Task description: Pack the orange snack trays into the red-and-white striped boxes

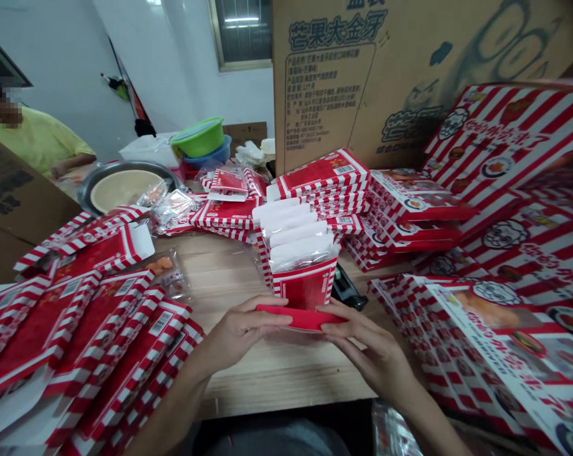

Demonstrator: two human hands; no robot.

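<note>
- The left hand [244,329] and the right hand [369,335] come in from the bottom of the view, over the tabletop [286,380].
- Between the 2 hands is a red carton panel [302,318], low and near the person, about midway across the view.
- The left grip is narrow, holding the panel's left end, with the thumb along its near side.
- The right grip is likewise narrow, closed on the panel's right end.
- Just behind the panel stands a row of open cartons [305,278], upright, with white flaps raised and clear plastic showing inside the nearest; it is unclear whether the panel is joined to that carton.
- A black object [350,288] lies beside the row on its right, partly hidden.
- To the left, red cartons with striped edges [96,323] lie overlapping and slanted, some with white flaps open.
- Near them is a clear packet with orange contents [167,269].
- Beyond the row, to its right, is a stack of flat red cartons [324,177].
- Farther right, striped cartons with pictures [500,316] are piled up in front of a large brown box [329,95].
- At the back left are a metal basin [84,190], a green tub [201,139] over a blue one, and a person in a yellow top [44,139].
</note>
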